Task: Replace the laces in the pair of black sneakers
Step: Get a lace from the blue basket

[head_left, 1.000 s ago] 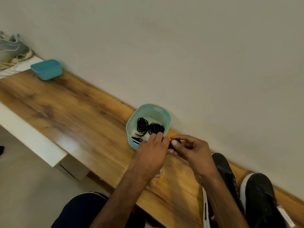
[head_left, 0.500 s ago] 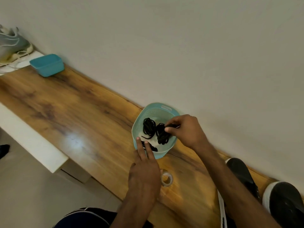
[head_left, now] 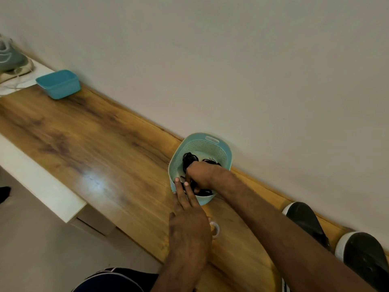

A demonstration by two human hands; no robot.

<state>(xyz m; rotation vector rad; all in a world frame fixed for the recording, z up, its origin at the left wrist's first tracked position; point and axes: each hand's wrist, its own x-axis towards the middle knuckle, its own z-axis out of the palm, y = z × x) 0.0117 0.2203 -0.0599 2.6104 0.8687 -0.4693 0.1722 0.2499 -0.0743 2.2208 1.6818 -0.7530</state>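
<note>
A light blue basket (head_left: pixel 196 146) stands on the wooden bench against the wall and holds coiled black laces (head_left: pixel 189 158). My right hand (head_left: pixel 201 172) reaches down into the basket, its fingers curled among the laces at the near side. My left hand (head_left: pixel 188 220) lies flat on the bench with straight fingers, and its fingertips touch the basket's near rim. Two black sneakers, one (head_left: pixel 305 221) nearer the basket and one (head_left: pixel 365 257) further right, sit at the lower right by the wall, partly hidden by my right forearm.
A small roll of clear tape (head_left: pixel 215 228) lies on the bench beside my left hand. A teal box (head_left: pixel 58 84) sits far left on the wooden bench (head_left: pixel 88 144), with a grey sneaker (head_left: pixel 11 59) beyond it. The bench's white front edge drops to the floor at left.
My right hand has dropped from pinching a lace bundle above the basket to deep inside it near the front. My left hand stays at the basket's near rim.
</note>
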